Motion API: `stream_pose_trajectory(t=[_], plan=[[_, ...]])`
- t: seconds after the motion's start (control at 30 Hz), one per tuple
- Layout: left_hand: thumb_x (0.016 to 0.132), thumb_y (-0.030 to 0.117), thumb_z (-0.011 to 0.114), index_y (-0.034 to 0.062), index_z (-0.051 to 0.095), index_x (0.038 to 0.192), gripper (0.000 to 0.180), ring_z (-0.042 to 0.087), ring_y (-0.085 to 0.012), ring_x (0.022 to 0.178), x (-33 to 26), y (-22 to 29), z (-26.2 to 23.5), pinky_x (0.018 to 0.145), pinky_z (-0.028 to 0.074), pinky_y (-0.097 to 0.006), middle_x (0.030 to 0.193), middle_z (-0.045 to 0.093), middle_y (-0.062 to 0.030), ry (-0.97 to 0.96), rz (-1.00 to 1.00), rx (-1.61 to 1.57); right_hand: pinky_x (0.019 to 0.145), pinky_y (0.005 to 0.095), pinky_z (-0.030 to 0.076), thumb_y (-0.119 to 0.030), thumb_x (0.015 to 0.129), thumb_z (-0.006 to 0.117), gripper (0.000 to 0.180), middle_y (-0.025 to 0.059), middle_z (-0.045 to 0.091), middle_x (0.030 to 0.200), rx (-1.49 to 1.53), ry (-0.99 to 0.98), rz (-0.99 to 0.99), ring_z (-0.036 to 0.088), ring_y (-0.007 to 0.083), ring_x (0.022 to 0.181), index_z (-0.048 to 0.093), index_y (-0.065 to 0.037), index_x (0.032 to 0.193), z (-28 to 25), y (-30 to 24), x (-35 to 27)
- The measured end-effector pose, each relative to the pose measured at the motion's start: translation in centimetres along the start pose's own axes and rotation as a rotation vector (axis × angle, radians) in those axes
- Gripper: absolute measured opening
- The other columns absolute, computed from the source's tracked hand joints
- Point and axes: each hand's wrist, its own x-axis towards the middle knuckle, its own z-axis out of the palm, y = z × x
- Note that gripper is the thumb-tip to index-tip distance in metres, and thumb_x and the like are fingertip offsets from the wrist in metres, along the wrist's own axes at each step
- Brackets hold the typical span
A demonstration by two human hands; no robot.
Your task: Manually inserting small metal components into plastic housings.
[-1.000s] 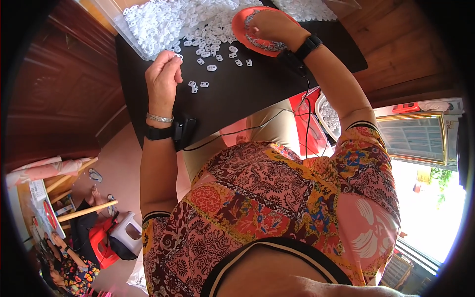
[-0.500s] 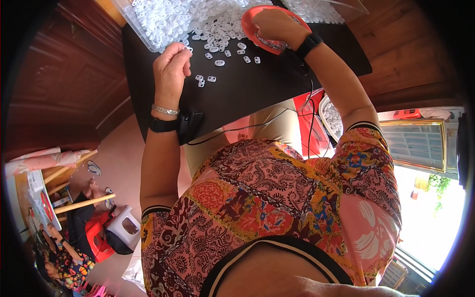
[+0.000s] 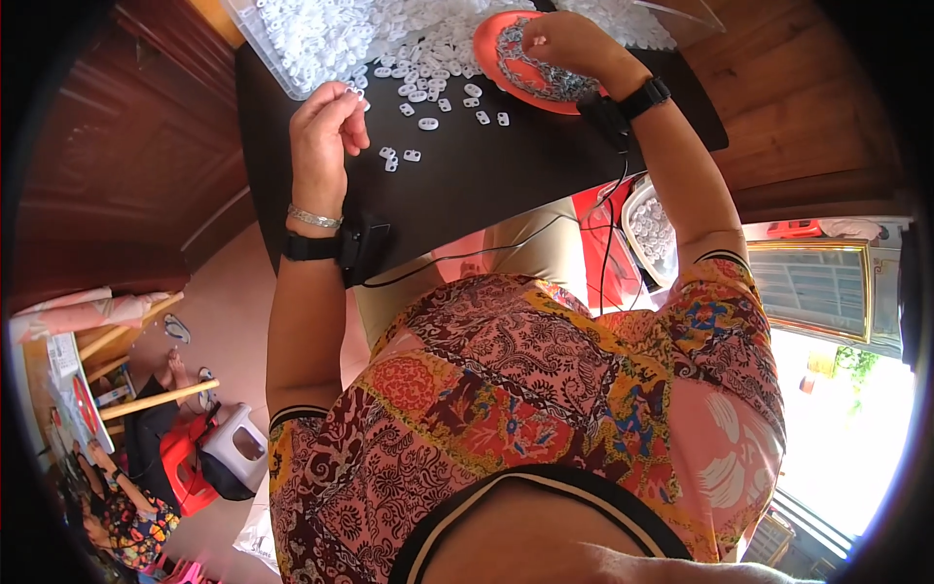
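Observation:
My left hand (image 3: pixel 326 131) is raised at the left of the black table, thumb and index finger pinching a small white plastic piece (image 3: pixel 360 95) with holes in it. Over an orange-red dish (image 3: pixel 484 58) at the far right, my right hand (image 3: pixel 572 47) is closed with its fingers curled. Whatever it may hold is hidden. Many small silvery metal parts (image 3: pixel 514 60) lie in the dish, too small to name. Between my hands are loose white oval pieces (image 3: pixel 429 124) with two holes. A few smaller white pieces (image 3: pixel 391 158) sit together nearer me.
A heap of white pieces (image 3: pixel 399 39) spills from a clear plastic tray (image 3: pixel 261 54) at the back of the table (image 3: pixel 467 175). Cables (image 3: pixel 545 234) run from both wrist bands across my lap. Below right stands a white tub (image 3: pixel 632 219). Another person (image 3: pixel 136 516) is at lower left, near stools (image 3: pixel 238 443).
My right hand has shifted right and lifted from within the dish, uncovering more metal parts. My left hand has moved slightly left, still pinching the white piece.

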Motion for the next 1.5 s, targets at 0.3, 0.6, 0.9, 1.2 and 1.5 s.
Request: stream_pose_trajectory(t=[0.3,0.6,0.9,1.2,1.5], plan=[[0.085,0.015,0.053,0.0031,0.058,0.076,0.016,0.047,-0.0078,0.048,0.2,0.1,0.3,0.044,0.032,-0.02,0.059,0.051,0.0001,0.008,-0.007,0.028,0.072,0.0413,0.048,-0.019,0.079,0.056,0.016,0.0105,0.066,0.083,-0.054,-0.156,0.084,0.063,0.0292,0.08,0.067,-0.01,0.087,0.7,-2.6,-0.9],[0.085,0.014,0.053,0.0029,0.058,0.076,0.015,0.047,-0.0075,0.048,0.1,0.1,0.5,0.044,0.032,-0.02,0.059,0.052,0.0001,0.003,0.003,0.031,0.069,0.0439,0.05,-0.017,0.076,0.055,0.016,0.0152,0.066,0.081,-0.008,0.015,-0.165,0.063,0.034,0.079,0.069,-0.011,0.082,2.8,1.4,0.2],[0.086,0.016,0.053,0.0032,0.058,0.075,0.017,0.046,-0.0066,0.048,0.0,0.3,0.4,0.044,0.031,-0.02,0.059,0.051,0.0008,0.008,-0.001,0.067,0.072,0.0393,0.048,-0.016,0.077,0.057,0.014,0.0103,0.066,0.083,-0.013,-0.145,-0.031,0.063,0.0285,0.082,0.067,-0.008,0.084,1.2,0.9,-1.5],[0.086,0.016,0.053,0.0032,0.058,0.075,0.017,0.046,-0.0064,0.049,-0.1,0.2,0.5,0.045,0.031,-0.019,0.059,0.052,0.0009,0.01,-0.013,0.047,0.068,0.0412,0.046,-0.011,0.074,0.057,0.014,0.0129,0.063,0.077,-0.059,-0.179,-0.049,0.061,0.0314,0.076,0.067,-0.008,0.084,2.1,0.0,-1.9],[0.086,0.016,0.053,0.0029,0.058,0.077,0.017,0.046,-0.0065,0.048,0.2,0.0,0.1,0.044,0.031,-0.02,0.058,0.052,0.0008,0.012,0.012,0.063,0.064,0.0427,0.046,-0.011,0.075,0.057,0.013,0.0153,0.061,0.074,-0.041,-0.135,-0.049,0.059,0.0343,0.07,0.062,-0.007,0.086,2.1,0.8,-1.4]])
